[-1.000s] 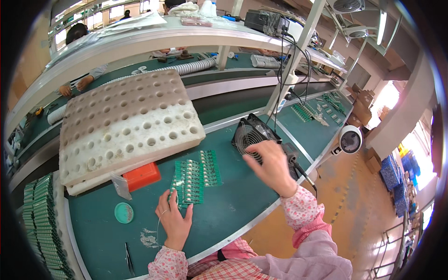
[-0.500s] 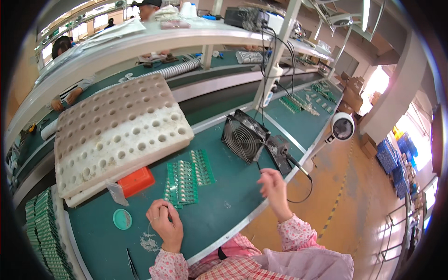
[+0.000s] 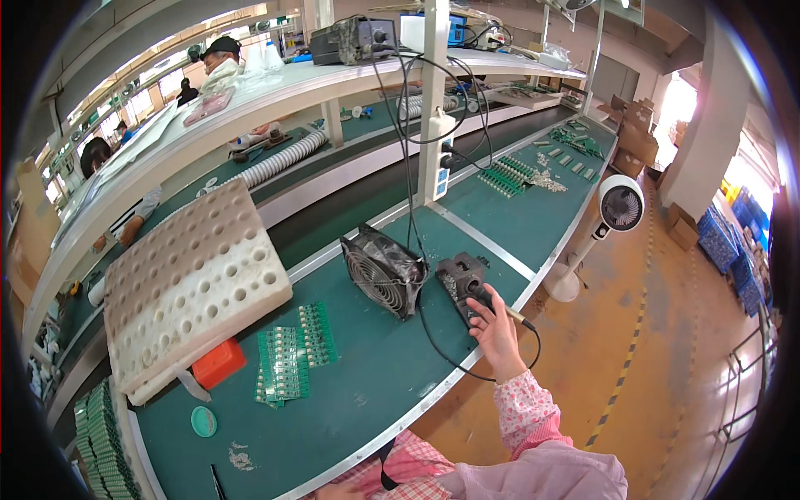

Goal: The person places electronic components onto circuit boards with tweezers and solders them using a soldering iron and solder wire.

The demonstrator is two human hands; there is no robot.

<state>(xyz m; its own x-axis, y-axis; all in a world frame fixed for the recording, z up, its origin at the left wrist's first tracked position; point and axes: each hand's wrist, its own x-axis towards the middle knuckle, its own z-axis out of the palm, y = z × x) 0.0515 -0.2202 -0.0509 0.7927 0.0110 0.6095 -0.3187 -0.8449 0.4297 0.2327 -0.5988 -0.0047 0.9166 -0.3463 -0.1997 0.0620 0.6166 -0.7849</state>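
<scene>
My right hand (image 3: 495,335) is at the black soldering iron stand (image 3: 458,283), its fingers curled round the dark handle of the soldering iron (image 3: 518,317), whose cord loops off the table edge. Just a small part of my left hand (image 3: 338,492) shows at the lower edge, its fingers hidden. Green circuit boards (image 3: 282,363) with rows of small parts lie in the middle of the bench. A black fan with a wire guard (image 3: 383,273) stands left of the iron stand. At lower left are a round teal dish (image 3: 203,422), small pale parts (image 3: 241,457) and dark tweezers (image 3: 217,482).
A thick foam block with holes (image 3: 208,287) lies at the left, beside a red box (image 3: 219,363). Stacked circuit boards (image 3: 108,446) fill the lower left. A post (image 3: 432,125) with hanging cables rises behind the fan. A white standing fan (image 3: 621,208) is at right.
My right hand has reached forward onto the soldering iron handle. My left hand has drawn back from the small pale parts to the lower edge. The view has turned right.
</scene>
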